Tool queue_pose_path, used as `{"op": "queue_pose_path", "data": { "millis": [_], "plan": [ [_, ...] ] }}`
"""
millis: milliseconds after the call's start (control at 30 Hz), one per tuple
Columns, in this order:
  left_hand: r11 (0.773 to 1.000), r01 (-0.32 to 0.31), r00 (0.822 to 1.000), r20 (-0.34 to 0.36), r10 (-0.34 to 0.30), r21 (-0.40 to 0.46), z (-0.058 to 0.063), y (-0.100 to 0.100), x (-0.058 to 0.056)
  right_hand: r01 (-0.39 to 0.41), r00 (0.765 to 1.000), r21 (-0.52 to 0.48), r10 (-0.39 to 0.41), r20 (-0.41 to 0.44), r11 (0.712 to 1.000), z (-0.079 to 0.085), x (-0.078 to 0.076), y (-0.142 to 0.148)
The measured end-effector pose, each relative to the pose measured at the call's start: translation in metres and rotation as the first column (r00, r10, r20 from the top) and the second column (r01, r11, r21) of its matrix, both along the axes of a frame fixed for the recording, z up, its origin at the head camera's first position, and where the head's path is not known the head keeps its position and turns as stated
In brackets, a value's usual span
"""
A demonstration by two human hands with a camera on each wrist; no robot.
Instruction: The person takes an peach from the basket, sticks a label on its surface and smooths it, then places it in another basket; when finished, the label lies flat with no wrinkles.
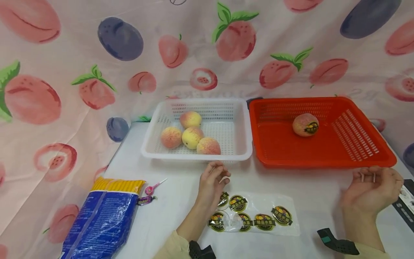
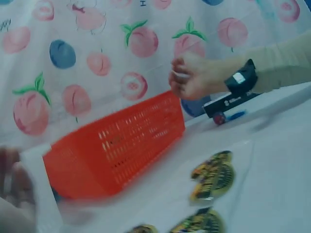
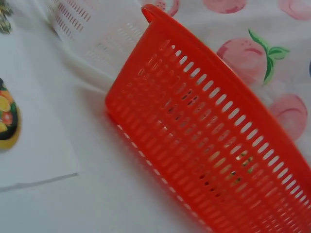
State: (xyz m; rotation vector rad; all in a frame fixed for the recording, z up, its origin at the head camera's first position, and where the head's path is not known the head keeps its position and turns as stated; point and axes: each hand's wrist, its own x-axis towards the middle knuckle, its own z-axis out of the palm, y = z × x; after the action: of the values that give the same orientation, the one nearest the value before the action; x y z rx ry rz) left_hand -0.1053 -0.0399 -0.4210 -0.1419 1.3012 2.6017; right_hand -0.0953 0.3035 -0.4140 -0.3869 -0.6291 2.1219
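Observation:
My left hand (image 1: 211,185) is just in front of the white basket (image 1: 233,157), its fingers loosely bent and holding nothing. Inside that basket lie several peaches (image 1: 171,137). To its right stands the red basket (image 1: 275,147), with one peach (image 1: 302,122) that bears a black and gold sticker (image 1: 311,127). My right hand (image 1: 372,189) hovers by the red basket's front right corner, palm turned up, fingers loosely curled around nothing. A clear sheet of round stickers (image 1: 288,199) lies between the forearms; the left hand and wrist partly cover its left end.
A blue and yellow plastic package (image 1: 103,216) lies at the left of the table. Beside it are a pink lollipop (image 1: 149,190) and a purple wrapped candy (image 1: 145,200). At the far right edge is a black and white box (image 1: 405,201). A fruit-print cloth (image 1: 136,118) hangs behind.

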Motion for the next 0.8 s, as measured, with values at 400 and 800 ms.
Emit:
{"op": "queue_pose_path", "data": {
  "millis": [400, 800],
  "plan": [
    [0.858, -0.502, 0.863, 0.12, 0.49, 0.108, 0.006, -0.014, -0.02, -0.386, 0.842, 0.485, 0.514, -0.161, 0.785, 0.046, -0.029, -0.034],
    [0.81, -0.554, 0.832, 0.129, 0.539, 0.191, 0.016, -0.002, -0.019, -0.626, 0.704, 0.758, 0.551, 0.449, 0.182, 0.095, -0.1, -0.095]
  ]
}}
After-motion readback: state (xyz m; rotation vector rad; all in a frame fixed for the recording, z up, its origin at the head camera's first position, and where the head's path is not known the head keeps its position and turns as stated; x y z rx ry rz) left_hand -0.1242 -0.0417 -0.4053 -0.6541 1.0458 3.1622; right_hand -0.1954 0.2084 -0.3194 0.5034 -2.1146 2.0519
